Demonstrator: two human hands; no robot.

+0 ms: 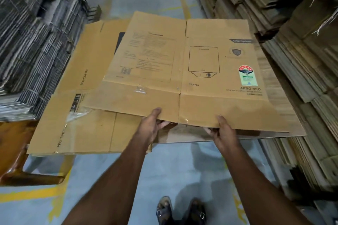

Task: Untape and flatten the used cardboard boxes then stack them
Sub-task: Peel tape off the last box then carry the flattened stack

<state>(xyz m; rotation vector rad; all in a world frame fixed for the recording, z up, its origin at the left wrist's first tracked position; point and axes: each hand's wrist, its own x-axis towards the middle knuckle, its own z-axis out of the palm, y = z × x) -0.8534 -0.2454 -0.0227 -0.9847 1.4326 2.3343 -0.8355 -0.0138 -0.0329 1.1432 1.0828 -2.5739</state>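
Holding the near edge of the flat box (182, 64), the left hand (150, 126) and right hand (224, 131) pinch it; its long side runs left to right, over the stack (73, 129).

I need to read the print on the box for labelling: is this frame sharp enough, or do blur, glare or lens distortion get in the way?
Head view: the top flattened box is fairly sharp in the middle, "ARNO NEO" and "8 Litres" legible, the fine print soft; the side cardboard stacks smear with motion blur; wide-angle bowing at the edges; light glints on the leftover tape.
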